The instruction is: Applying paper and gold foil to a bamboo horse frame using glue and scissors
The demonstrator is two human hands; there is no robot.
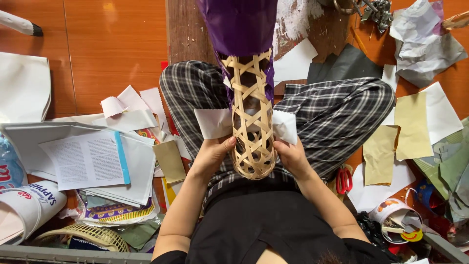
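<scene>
Both hands clamped on white paper strip [215, 122] wrapped behind bamboo frame [251, 122]: left hand [211, 155] left of frame, right hand [291, 156] right. Frame on lap, purple paper [239, 24] covering its far end.

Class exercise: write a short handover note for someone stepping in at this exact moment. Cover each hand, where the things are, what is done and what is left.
Left hand: grips the woven frame near its rounded end and a white paper strip.
Right hand: steadies the frame's other side, holding the strip's other end.
Frame lies along the lap, between the knees.
Done: far part covered in purple paper.
Left: near part is bare weave; the strip is not yet pressed flat.
Scissors lie by the right knee, paper scraps beyond.
</scene>
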